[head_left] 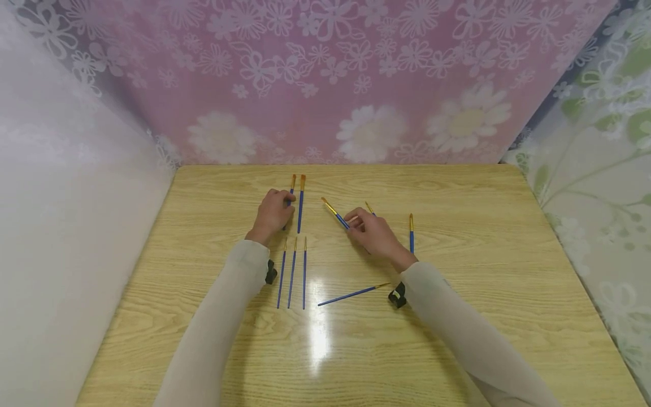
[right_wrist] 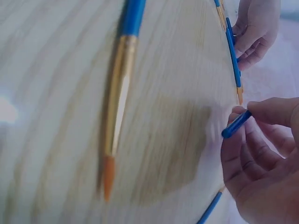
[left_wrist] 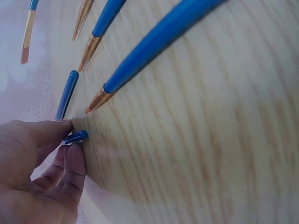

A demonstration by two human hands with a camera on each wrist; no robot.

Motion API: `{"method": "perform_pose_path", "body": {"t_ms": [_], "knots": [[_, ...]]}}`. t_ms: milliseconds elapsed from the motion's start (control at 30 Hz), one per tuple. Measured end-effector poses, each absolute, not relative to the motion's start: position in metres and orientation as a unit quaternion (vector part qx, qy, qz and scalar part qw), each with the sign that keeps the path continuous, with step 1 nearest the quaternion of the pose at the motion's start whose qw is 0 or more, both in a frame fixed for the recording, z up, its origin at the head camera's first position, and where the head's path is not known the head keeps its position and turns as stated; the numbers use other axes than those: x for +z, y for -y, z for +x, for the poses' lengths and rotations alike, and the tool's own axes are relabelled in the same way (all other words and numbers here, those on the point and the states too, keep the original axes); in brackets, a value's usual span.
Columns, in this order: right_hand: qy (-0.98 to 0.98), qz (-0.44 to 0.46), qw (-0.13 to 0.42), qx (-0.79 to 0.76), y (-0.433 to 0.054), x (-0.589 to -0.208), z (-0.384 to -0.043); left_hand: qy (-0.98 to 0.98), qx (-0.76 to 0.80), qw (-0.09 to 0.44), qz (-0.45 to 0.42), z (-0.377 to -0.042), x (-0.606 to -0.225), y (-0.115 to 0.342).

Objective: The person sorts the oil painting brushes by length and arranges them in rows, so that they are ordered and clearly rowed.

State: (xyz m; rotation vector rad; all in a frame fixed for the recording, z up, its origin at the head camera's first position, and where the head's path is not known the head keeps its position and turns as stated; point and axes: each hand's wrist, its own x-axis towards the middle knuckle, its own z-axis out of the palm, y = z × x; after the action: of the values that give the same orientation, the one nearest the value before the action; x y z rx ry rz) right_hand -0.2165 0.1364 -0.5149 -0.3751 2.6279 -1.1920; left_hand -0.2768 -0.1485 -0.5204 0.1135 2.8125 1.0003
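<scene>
Paintbrushes on a wooden counter (head_left: 483,316), handled by two bare hands. The right-hand brush (head_left: 335,212), with a blue handle, is gripped between the thumb and fingers of the right hand (head_left: 373,232), near the counter's middle; its bristles point away from the person and leftward. The left hand (head_left: 274,212) has its thumb and fingers clamped on the handle of the left-hand brush (head_left: 292,183), whose bristles point toward the far edge. Just right of this lies the wide brush (head_left: 301,203), nearly parallel to it. Nearer the person, three thin brushes (head_left: 292,277) lie side by side, apart, bristles pointing away. To their right, the slanted brush (head_left: 353,295) lies crosswise, its bristle end near the right wrist. Beyond the right hand shows the partly hidden brush (head_left: 370,208); right of it, the upright-lying brush (head_left: 411,232) is partly covered by the arm. A pink flowered backdrop (head_left: 325,68) borders the far edge.
</scene>
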Motion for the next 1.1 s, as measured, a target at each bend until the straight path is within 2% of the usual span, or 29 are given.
{"method": "perform_pose_path", "body": {"t_ms": [367,867,1100], "knots": [[-0.888,-0.128,0.101,-0.429,-0.119,-0.522,-0.224,-0.938,0.336,0.082,0.039,-0.276,-0.521,0.149],[-0.875,-0.125,0.156,-0.441,-0.096,-0.519,-0.241,-0.939,0.333,0.08,0.044,-0.277,-0.521,0.149],[-0.877,-0.129,0.157,-0.435,-0.089,-0.518,-0.247,-0.94,0.329,0.08,0.04,-0.276,-0.521,0.149]]}}
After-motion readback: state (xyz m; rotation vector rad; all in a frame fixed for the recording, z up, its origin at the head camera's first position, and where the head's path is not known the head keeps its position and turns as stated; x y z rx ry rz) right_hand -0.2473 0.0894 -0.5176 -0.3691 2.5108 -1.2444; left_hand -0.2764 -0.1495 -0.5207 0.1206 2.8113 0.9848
